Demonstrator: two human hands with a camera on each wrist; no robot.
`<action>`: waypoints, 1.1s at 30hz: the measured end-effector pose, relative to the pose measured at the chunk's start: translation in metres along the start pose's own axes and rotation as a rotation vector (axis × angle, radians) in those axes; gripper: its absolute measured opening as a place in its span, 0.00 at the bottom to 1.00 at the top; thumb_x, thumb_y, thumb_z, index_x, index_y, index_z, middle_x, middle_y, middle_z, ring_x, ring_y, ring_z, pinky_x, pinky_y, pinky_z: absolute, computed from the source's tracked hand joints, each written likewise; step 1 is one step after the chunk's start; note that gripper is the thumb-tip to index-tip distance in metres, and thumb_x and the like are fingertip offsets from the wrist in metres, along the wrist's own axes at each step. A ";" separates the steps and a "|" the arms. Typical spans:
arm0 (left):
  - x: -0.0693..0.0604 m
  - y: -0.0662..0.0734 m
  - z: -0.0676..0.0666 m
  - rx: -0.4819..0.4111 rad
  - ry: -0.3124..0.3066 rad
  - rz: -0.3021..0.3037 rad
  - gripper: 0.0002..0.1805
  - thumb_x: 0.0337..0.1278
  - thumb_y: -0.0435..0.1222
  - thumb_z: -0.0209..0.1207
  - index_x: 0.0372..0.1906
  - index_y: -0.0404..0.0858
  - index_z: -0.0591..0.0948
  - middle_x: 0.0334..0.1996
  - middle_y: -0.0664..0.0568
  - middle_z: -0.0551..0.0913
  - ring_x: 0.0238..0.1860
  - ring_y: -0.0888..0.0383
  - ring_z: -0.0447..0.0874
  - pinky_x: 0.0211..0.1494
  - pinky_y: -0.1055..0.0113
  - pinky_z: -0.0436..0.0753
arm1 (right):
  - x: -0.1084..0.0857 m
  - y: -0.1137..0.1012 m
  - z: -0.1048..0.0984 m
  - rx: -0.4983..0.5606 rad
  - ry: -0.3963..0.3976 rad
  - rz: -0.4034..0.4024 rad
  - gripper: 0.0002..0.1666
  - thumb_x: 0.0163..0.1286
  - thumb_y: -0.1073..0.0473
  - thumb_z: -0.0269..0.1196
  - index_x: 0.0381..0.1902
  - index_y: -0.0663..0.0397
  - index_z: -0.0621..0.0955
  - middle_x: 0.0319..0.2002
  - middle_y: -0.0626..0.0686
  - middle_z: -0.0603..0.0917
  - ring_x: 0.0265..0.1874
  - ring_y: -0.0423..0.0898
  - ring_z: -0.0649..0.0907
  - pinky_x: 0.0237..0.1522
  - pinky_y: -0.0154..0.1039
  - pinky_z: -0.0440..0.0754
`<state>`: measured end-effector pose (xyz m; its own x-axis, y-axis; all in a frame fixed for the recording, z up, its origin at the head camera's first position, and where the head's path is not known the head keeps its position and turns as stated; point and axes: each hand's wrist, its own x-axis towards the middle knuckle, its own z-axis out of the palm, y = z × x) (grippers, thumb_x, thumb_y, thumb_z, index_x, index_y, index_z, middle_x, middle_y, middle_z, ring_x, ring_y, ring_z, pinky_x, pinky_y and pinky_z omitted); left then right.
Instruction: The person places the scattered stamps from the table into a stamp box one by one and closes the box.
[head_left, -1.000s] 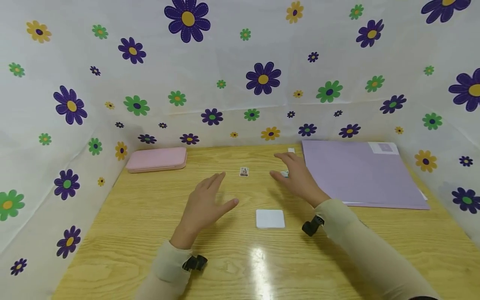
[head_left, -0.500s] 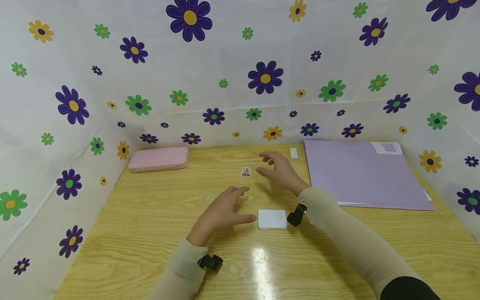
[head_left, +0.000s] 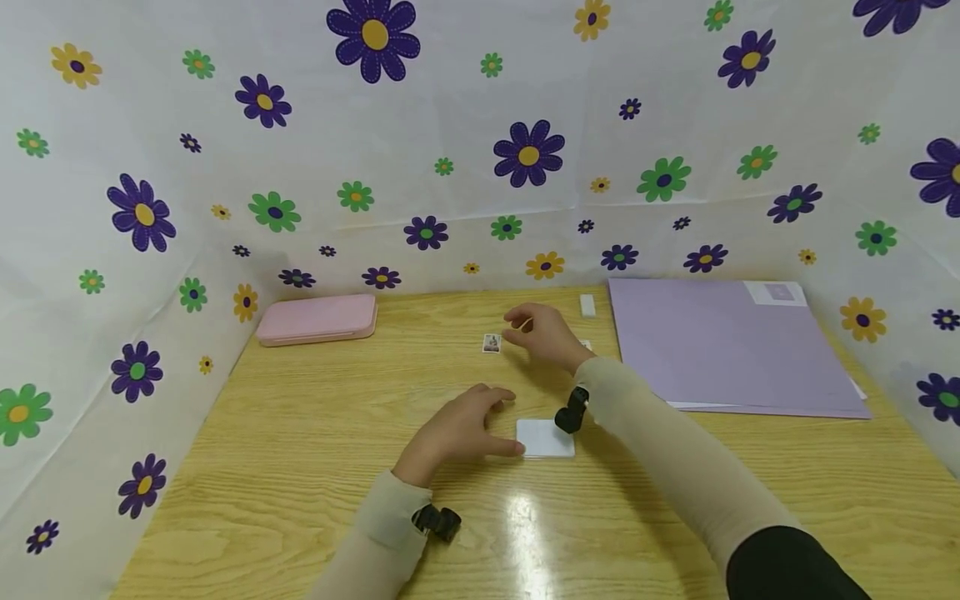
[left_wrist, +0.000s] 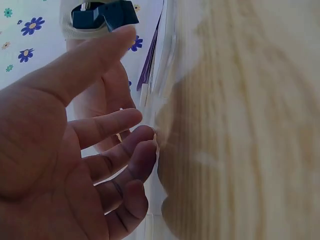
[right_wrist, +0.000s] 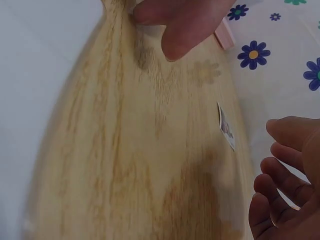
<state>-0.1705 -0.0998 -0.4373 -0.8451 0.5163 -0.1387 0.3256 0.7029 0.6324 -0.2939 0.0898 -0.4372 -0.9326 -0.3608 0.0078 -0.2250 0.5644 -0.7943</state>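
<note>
A small picture stamp [head_left: 491,343], white-bordered with a dark image, lies flat on the wooden table. Just right of it hovers my right hand [head_left: 547,336], fingers bent loosely and thumb apart from them, holding nothing. In the right wrist view a gap shows between that hand [right_wrist: 287,182] and the stamp [right_wrist: 226,127]. My left hand [head_left: 461,427] is spread low over the table, its thumb tip at the left edge of a flat white rectangular case [head_left: 536,437]. Whether the thumb touches it I cannot tell. A second small paper piece [head_left: 587,344] is partly hidden behind my right wrist.
A pink pencil case [head_left: 317,320] lies at the back left. At the back stands a small white block [head_left: 587,306] beside a large purple folder [head_left: 735,346] on the right. Flower-printed cloth [head_left: 450,108] walls the table's back and sides.
My right hand has moved left to the stamp, uncovering the white block. My left hand has moved right and nearer, toward the white case.
</note>
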 end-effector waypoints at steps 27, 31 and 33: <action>0.008 0.013 0.005 0.072 -0.010 0.018 0.27 0.42 0.45 0.78 0.51 0.44 0.83 0.46 0.54 0.77 0.47 0.59 0.76 0.55 0.63 0.75 | 0.027 0.007 0.023 -0.162 -0.033 0.011 0.07 0.68 0.62 0.65 0.43 0.58 0.84 0.43 0.55 0.82 0.44 0.51 0.78 0.50 0.47 0.76; 0.008 0.013 0.007 0.094 -0.010 0.017 0.28 0.42 0.46 0.78 0.51 0.45 0.82 0.47 0.55 0.76 0.47 0.60 0.76 0.54 0.63 0.76 | 0.025 0.006 0.023 -0.143 -0.022 0.030 0.06 0.68 0.64 0.65 0.42 0.59 0.82 0.41 0.55 0.81 0.42 0.51 0.78 0.49 0.46 0.76; 0.008 0.013 0.007 0.105 -0.005 0.013 0.28 0.42 0.46 0.78 0.51 0.45 0.82 0.47 0.56 0.76 0.47 0.60 0.76 0.54 0.63 0.76 | 0.024 0.005 0.024 -0.130 -0.017 0.036 0.06 0.68 0.64 0.64 0.42 0.59 0.81 0.41 0.55 0.80 0.41 0.51 0.78 0.48 0.46 0.76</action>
<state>-0.1698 -0.0830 -0.4360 -0.8383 0.5282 -0.1353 0.3794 0.7433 0.5510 -0.3106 0.0660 -0.4552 -0.9362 -0.3502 -0.0307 -0.2268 0.6684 -0.7084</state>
